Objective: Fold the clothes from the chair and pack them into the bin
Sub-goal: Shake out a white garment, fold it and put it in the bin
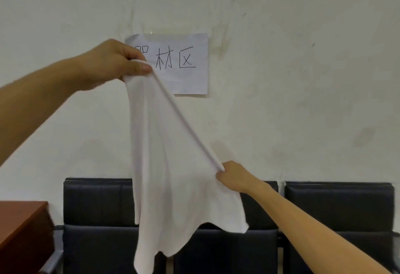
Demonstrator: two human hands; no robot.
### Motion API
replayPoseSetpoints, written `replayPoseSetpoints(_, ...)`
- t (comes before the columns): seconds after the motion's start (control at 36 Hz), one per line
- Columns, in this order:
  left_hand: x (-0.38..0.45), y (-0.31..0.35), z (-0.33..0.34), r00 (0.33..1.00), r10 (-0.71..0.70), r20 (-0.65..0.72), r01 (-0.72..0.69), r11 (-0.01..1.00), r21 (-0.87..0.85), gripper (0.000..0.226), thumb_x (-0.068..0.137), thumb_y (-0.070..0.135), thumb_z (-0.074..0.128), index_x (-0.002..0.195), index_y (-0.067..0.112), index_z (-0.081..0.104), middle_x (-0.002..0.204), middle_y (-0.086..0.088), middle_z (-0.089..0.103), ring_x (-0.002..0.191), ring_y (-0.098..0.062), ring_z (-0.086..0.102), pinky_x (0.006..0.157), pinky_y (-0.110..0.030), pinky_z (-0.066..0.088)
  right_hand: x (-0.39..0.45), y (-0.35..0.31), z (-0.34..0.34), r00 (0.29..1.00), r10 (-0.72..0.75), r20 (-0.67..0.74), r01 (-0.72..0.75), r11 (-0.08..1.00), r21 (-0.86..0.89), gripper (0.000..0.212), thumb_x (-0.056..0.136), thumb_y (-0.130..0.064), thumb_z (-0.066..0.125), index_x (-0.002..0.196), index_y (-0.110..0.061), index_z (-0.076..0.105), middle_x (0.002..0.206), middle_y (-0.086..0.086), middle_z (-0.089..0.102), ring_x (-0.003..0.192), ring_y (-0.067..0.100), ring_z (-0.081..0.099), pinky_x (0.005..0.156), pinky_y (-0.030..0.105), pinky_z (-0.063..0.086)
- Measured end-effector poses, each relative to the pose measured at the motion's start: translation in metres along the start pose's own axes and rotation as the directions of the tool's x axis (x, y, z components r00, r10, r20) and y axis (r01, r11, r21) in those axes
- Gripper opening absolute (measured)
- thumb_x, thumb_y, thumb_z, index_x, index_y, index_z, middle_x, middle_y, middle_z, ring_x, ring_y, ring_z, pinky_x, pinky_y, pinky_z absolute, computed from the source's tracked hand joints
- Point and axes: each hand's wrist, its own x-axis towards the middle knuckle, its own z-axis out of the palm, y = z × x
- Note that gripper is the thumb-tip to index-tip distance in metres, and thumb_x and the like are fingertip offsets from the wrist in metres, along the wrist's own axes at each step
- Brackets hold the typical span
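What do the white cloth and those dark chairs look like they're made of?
White cloth: soft, thin fabric, probably cotton knit; it drapes in loose folds between the left hand and the right hand. Chairs: dark padded upholstery with a faint sheen, likely leather or imitation; which one cannot be told.

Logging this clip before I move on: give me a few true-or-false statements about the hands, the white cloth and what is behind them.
1. Both hands hold the white cloth. True: the left hand grips one end up high and the right hand pinches the hem lower down.
2. The cloth lies folded on a chair seat. False: it hangs unfolded in the air in front of the black chairs.
3. A paper sign with handwriting is stuck to the wall. True.
4. The right hand is higher than the left. False: the left is higher.
5. A bin stands on the chairs. False: no bin is in view.
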Motion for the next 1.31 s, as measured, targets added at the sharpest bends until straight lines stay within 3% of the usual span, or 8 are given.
replayPoseSetpoints(0.22, 0.006, -0.033, -0.048, 0.98, -0.109, -0.168, 0.073, 0.976, -0.207, 0.016, 0.089, 0.008, 0.06, 0.073, 0.01, 0.063, 0.057, 0.007, 0.061, 0.054, -0.004, 0.056, 0.055, -0.013, 0.051, -0.008, 0.031, -0.014, 0.999, 0.047, 0.014, -0.048, 0.999, 0.02, 0.023, 0.096, -0.018, 0.04, 0.097, -0.004, 0.059, 0.088, 0.006, 0.059, 0.075, 0.019, 0.056, 0.067, 0.025, 0.043)
replayPoseSetpoints(0.39, -0.004, -0.081, -0.062, 0.953, -0.233, -0.193, 0.198, 0.963, -0.181, 0.011, 0.089, 0.01, 0.06, 0.079, 0.007, 0.062, 0.078, -0.013, 0.055, 0.06, -0.012, 0.056, 0.055, -0.014, 0.054, -0.022, 0.042, -0.038, 0.998, 0.016, -0.053, -0.014, 0.999, 0.031, 0.031, 0.101, -0.028, 0.041, 0.079, -0.009, 0.051, 0.076, 0.005, 0.052, 0.066, 0.013, 0.047, 0.063, 0.025, 0.037)
replayPoseSetpoints(0.61, -0.027, -0.136, -0.048, 0.929, -0.358, -0.093, 0.345, 0.929, -0.133, 0.016, 0.088, 0.012, 0.063, 0.088, -0.004, 0.064, 0.088, -0.018, 0.059, 0.077, -0.026, 0.056, 0.056, -0.017, 0.055, -0.037, 0.044, -0.067, 0.97, -0.019, -0.241, 0.024, 1.0, 0.02, 0.032, 0.103, -0.024, 0.035, 0.073, -0.014, 0.041, 0.073, 0.0, 0.046, 0.065, 0.011, 0.041, 0.059, 0.022, 0.031)
replayPoseSetpoints(0.72, -0.039, -0.154, -0.03, 0.917, -0.397, 0.028, 0.398, 0.913, -0.093, 0.021, 0.087, 0.015, 0.064, 0.091, -0.006, 0.065, 0.088, -0.022, 0.063, 0.081, -0.03, 0.059, 0.073, -0.034, 0.057, -0.045, 0.046, -0.078, 0.95, -0.016, -0.313, 0.032, 0.999, 0.044, 0.03, 0.102, -0.02, 0.038, 0.072, -0.014, 0.04, 0.071, 0.001, 0.044, 0.062, 0.012, 0.039, 0.055, 0.024, 0.03)
replayPoseSetpoints(0.81, -0.048, -0.16, -0.011, 0.906, -0.411, 0.1, 0.419, 0.905, -0.076, 0.017, 0.086, 0.013, 0.065, 0.088, -0.003, 0.068, 0.086, -0.021, 0.065, 0.082, -0.03, 0.06, 0.08, -0.041, 0.052, -0.056, 0.049, -0.079, 0.955, 0.004, -0.297, 0.026, 0.995, 0.096, 0.029, 0.102, -0.022, 0.038, 0.075, -0.013, 0.044, 0.073, 0.005, 0.047, 0.062, 0.015, 0.043, 0.055, 0.023, 0.033)
replayPoseSetpoints(0.92, -0.062, -0.172, 0.021, 0.882, -0.434, 0.183, 0.45, 0.892, -0.051, 0.012, 0.085, 0.01, 0.066, 0.086, -0.002, 0.069, 0.08, -0.016, 0.068, 0.077, -0.028, 0.062, 0.061, -0.026, 0.058, -0.068, 0.054, -0.074, 0.974, 0.054, -0.218, -0.014, 0.984, 0.18, 0.032, 0.102, -0.028, 0.04, 0.078, -0.008, 0.051, 0.074, 0.01, 0.054, 0.059, 0.019, 0.052, 0.048, 0.024, 0.041)
replayPoseSetpoints(1.06, -0.091, -0.201, 0.085, 0.793, -0.508, 0.336, 0.53, 0.847, 0.031, 0.009, 0.082, 0.005, 0.069, 0.083, -0.004, 0.068, 0.078, -0.016, 0.067, 0.073, -0.024, 0.061, 0.054, -0.018, 0.053, -0.081, 0.073, -0.054, 0.986, 0.152, 0.068, -0.149, 0.988, -0.042, 0.033, 0.091, -0.04, 0.057, 0.077, -0.01, 0.056, 0.061, 0.002, 0.058, 0.04, 0.007, 0.049, 0.051, 0.022, 0.04)
replayPoseSetpoints(1.31, -0.138, -0.238, 0.18, 0.661, -0.54, 0.521, 0.471, 0.839, 0.272, 0.009, 0.082, 0.009, 0.069, 0.079, 0.004, 0.061, 0.085, -0.013, 0.063, 0.076, -0.023, 0.059, 0.064, -0.029, 0.049, -0.069, 0.146, 0.001, 0.935, 0.299, 0.189, -0.216, 0.906, -0.364, 0.014, 0.085, -0.028, 0.067, 0.078, -0.022, 0.056, 0.085, -0.003, 0.059, 0.08, 0.014, 0.057, 0.068, 0.027, 0.043)
